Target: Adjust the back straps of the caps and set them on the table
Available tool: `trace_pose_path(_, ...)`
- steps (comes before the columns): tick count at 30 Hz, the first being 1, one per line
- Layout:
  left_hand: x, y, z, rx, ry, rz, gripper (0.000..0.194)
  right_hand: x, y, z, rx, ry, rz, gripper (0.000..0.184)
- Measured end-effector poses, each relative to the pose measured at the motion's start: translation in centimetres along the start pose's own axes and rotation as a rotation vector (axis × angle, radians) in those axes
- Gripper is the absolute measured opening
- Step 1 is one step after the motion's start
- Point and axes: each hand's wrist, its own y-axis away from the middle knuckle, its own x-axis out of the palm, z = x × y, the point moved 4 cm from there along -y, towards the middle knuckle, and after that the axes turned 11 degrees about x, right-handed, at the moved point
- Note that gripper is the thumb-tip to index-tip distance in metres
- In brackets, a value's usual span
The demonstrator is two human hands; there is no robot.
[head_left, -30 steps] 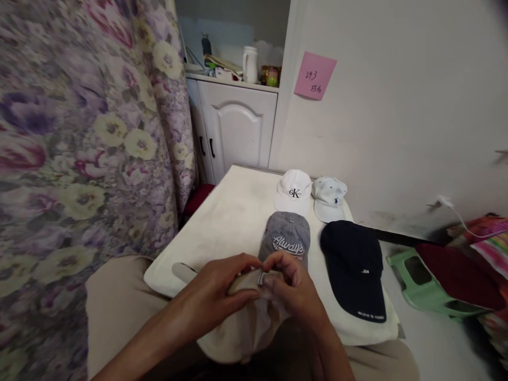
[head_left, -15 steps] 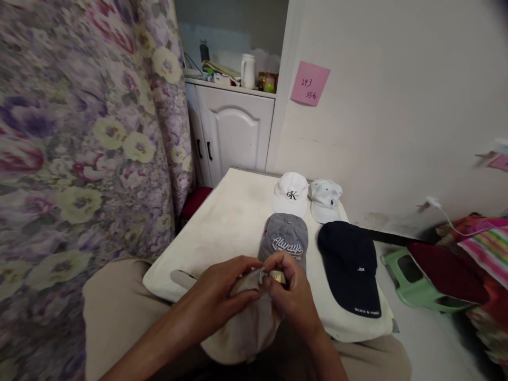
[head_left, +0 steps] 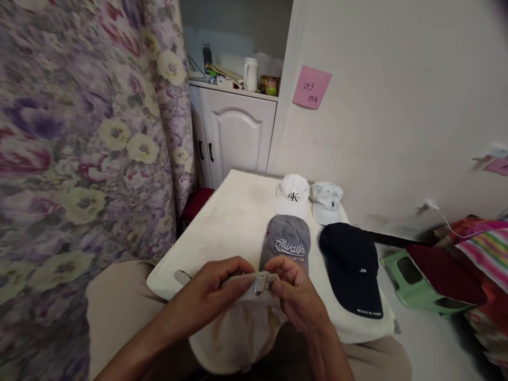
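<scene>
A beige baseball cap (head_left: 234,333) hangs over my lap, its brim towards me and its back strap uppermost. My left hand (head_left: 222,291) pinches the strap on the left of a small metal buckle (head_left: 258,284). On the buckle's right, my right hand (head_left: 291,288) grips the strap end between thumb and fingers. Just beyond my hands lies a grey cap (head_left: 286,238) with "Always" lettering. A navy cap (head_left: 349,264) rests to the right. Farther back are a white cap (head_left: 292,193) with CK letters and a pale cap (head_left: 326,201) with a small dark emblem.
The caps lie on a table with a cream cover (head_left: 222,222). A floral curtain (head_left: 87,159) hangs at left, and a white cabinet (head_left: 242,132) stands behind. At right is a green stool (head_left: 405,286). A pink note (head_left: 312,87) is on the wall.
The strap is now held more level and the buckle faces me. My hands have spread slightly apart along it, and the beige cap has shifted a little left and down.
</scene>
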Motion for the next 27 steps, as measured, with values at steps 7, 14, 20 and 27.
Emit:
trace_pose_path(7,0.5,0.1,-0.1,-0.031,-0.115,0.006,0.024,0.2,0.1,0.5,-0.097,0.237,-0.029,0.028)
trace_pose_path(14,0.9,0.0,0.2,-0.054,-0.030,0.036,0.026,0.2,0.4,0.9,-0.184,0.251,-0.015,0.018)
trace_pose_path(20,0.6,0.0,0.5,-0.081,0.103,0.066,0.026,0.3,0.3,0.1,-0.089,0.107,0.028,0.016)
trace_pose_path(27,0.9,0.3,0.8,-0.040,0.114,0.052,0.029,0.7,-0.3,-0.5,-0.081,0.069,0.045,0.019)
